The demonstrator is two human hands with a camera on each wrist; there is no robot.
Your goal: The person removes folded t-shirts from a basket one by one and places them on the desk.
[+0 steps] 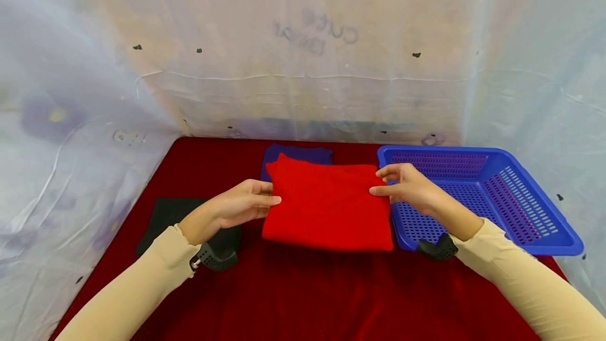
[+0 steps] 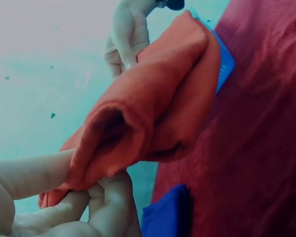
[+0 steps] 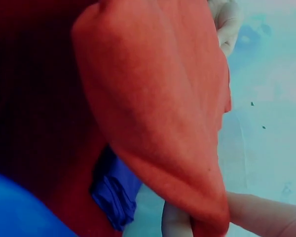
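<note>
Beige sleeves (image 1: 142,283) come in from the bottom edge, one on each side, each with a black wrist camera strapped under the cuff. Just beyond them, the left hand (image 1: 234,208) has the left edge of the folded red cloth (image 1: 327,205) pinched, thumb on top, fingers (image 2: 108,197) curled underneath; the left wrist view shows the fold bulging open right above those fingers. Across from it, the right hand (image 1: 408,187) pinches the right edge of the same cloth, thumb and forefinger closed on the fabric, the remaining fingers loosely bent. The red cloth hangs between the two hands, lifted clear of the dark red tabletop (image 1: 303,299) on both wrist views, its lower edge sagging toward the cover.

Under the left forearm, a dark green folded cloth (image 1: 165,217) lies flat on the tabletop. To the right, a blue plastic basket (image 1: 535,209) with a perforated floor and slotted walls sits just beside the red cloth, the right wrist over its near-left corner. Farther back, a dark blue folded cloth (image 1: 298,154) peeks out behind the red one's top edge. Behind everything, translucent plastic sheeting (image 1: 303,57) walls in the space.
</note>
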